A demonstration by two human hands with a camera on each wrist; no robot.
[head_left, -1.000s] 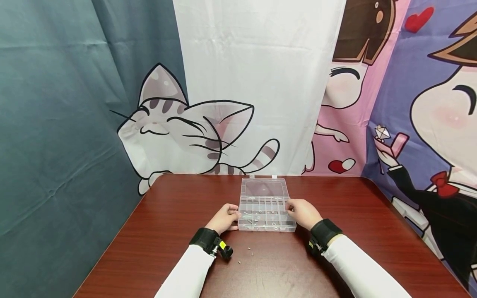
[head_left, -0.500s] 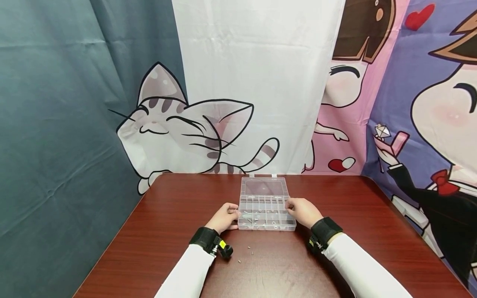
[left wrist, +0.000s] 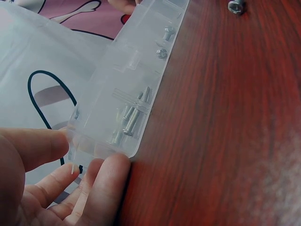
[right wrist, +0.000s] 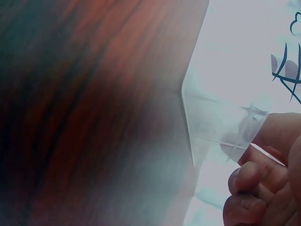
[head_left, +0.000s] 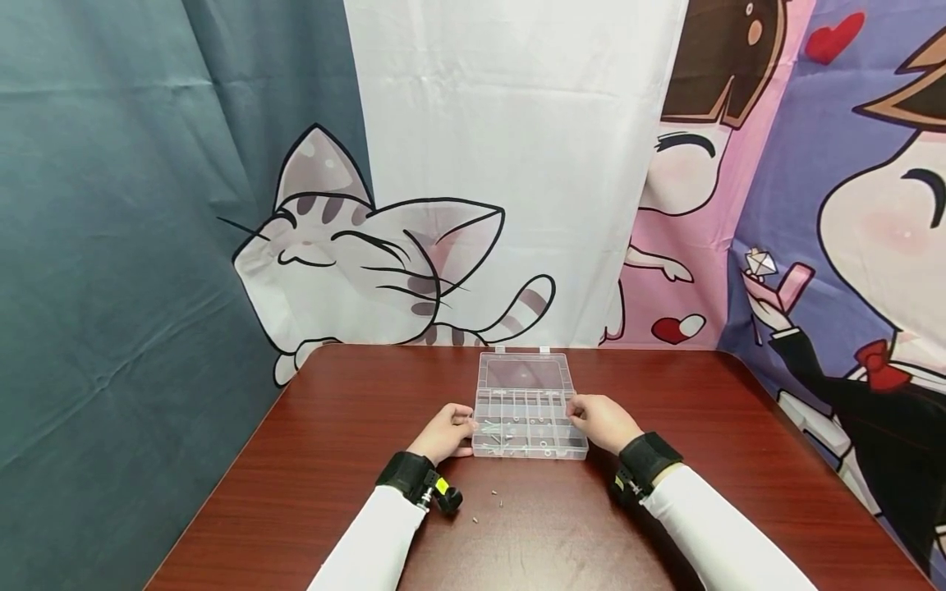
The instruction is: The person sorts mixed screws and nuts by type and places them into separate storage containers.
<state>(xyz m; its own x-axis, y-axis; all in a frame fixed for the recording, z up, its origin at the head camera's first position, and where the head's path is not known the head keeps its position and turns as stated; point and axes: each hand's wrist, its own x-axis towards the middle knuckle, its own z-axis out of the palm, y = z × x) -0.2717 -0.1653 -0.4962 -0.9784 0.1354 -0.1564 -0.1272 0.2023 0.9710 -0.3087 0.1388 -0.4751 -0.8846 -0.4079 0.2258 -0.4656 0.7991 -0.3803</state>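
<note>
A clear plastic compartment box [head_left: 528, 453] lies on the table with its lid [head_left: 525, 372] folded back away from me. My left hand [head_left: 446, 431] grips its left end; in the left wrist view the thumb [left wrist: 44, 143] presses the top edge while fingers touch the side. Through the front wall there, several long screws [left wrist: 134, 115] show, and two shorter screws [left wrist: 162, 52] farther along. My right hand [head_left: 602, 421] pinches the box's right wall between thumb and forefinger, as the right wrist view shows, with its other fingers [right wrist: 247, 209] curled below. Small nuts or washers sit in some compartments.
Three tiny metal pieces [head_left: 475, 519] lie loose on the brown table [head_left: 355, 410] in front of the box. One screw [left wrist: 236, 6] shows close up in the left wrist view. Printed cloth [head_left: 517, 164] hangs behind the table's far edge.
</note>
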